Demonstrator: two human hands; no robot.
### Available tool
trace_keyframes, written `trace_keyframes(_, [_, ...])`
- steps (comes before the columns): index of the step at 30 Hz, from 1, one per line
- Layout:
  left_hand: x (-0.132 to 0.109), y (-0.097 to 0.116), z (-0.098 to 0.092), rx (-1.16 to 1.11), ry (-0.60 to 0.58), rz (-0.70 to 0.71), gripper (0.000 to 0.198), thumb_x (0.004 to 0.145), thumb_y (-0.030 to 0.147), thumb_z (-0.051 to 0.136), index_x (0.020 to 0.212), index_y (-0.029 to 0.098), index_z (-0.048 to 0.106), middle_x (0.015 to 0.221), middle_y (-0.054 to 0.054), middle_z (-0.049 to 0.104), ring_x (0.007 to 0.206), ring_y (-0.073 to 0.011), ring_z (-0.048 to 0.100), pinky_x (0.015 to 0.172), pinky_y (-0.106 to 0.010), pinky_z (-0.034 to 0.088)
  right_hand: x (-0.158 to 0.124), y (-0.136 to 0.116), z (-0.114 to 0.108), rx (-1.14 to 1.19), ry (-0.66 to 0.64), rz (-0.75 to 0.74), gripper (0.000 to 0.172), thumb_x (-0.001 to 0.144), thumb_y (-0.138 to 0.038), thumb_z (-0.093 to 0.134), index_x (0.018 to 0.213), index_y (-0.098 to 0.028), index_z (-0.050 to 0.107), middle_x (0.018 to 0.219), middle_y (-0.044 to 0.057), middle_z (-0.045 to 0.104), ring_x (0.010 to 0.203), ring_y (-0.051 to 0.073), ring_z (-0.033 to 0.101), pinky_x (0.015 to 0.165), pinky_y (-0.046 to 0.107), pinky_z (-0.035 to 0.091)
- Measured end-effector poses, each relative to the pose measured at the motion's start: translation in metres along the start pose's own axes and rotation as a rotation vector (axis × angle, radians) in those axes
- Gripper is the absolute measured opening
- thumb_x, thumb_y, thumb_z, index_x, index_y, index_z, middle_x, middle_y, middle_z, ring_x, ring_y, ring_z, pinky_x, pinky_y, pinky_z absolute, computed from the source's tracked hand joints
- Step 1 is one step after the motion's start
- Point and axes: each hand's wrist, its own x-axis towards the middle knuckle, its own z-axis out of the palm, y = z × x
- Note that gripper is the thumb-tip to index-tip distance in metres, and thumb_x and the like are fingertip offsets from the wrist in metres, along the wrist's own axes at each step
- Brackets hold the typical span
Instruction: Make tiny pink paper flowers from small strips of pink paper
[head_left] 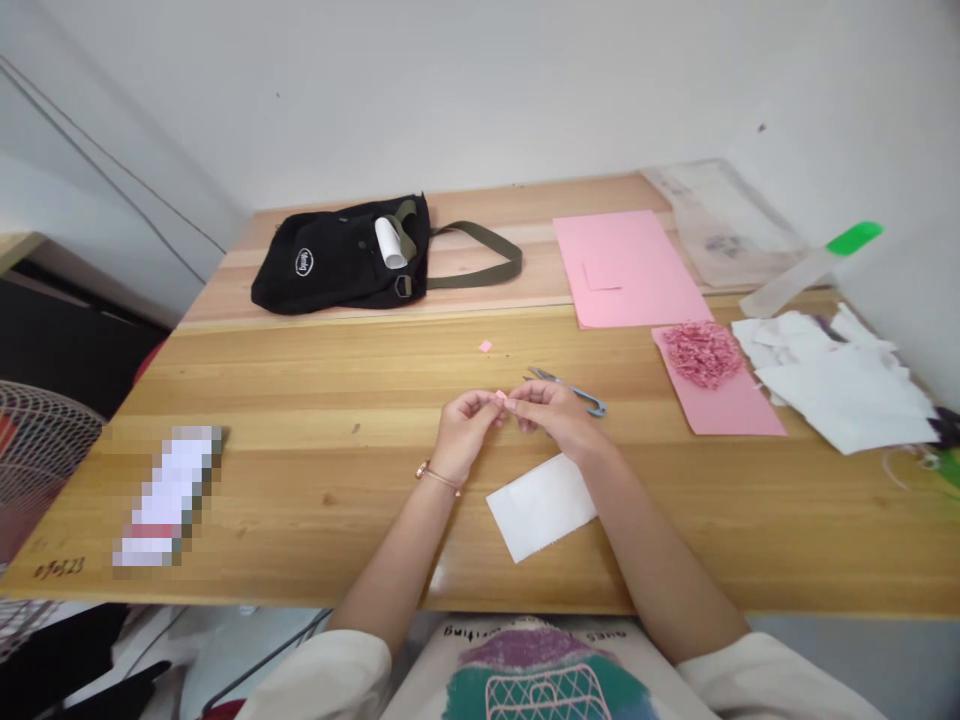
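Note:
Between the fingertips of both hands is a small piece of pink paper (501,397), held above the middle of the table. My left hand (466,425) pinches it from the left, and my right hand (553,412) pinches it from the right. Just beyond the right hand lie blue-handled thread snips (577,390), partly hidden by that hand. Another small pink paper piece (485,346) rests on the wood farther back. Under the right forearm sits a folded white paper sheet (536,505), its right end covered by the arm.
A black bag (337,255) with a strap lies at the back left. Pink sheets (637,270), a pile of pink curled bits (703,353), white papers (840,385) and a green-capped tube (810,270) occupy the right side. A blurred-out flat object (169,495) is at the left.

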Motion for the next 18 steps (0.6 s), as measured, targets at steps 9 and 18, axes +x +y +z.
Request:
trace_keyframes(9, [-0.0006, 0.0004, 0.0006, 0.006, 0.014, -0.005, 0.010, 0.062, 0.022, 0.064, 0.064, 0.012, 0.063, 0.057, 0.001, 0.058, 0.052, -0.0056, 0.049, 0.056, -0.019, 0.041, 0.0007, 0.0016, -0.0016, -0.014, -0.018, -0.008, 0.021, 0.061, -0.032, 0.069, 0.069, -0.015, 0.061, 0.049, -0.004, 0.053, 0.043, 0.006, 0.046, 0.045, 0.021, 0.037])
trace_keyframes(18, [-0.0012, 0.0015, 0.0009, 0.009, 0.016, -0.012, 0.011, 0.062, 0.022, 0.064, 0.065, 0.012, 0.064, 0.060, 0.000, 0.060, 0.052, -0.0057, 0.049, 0.056, -0.019, 0.040, 0.0003, 0.0032, -0.0015, 0.001, -0.026, -0.007, 0.021, 0.060, -0.031, 0.070, 0.067, -0.015, 0.060, 0.050, -0.004, 0.054, 0.043, 0.005, 0.046, 0.045, 0.020, 0.037])
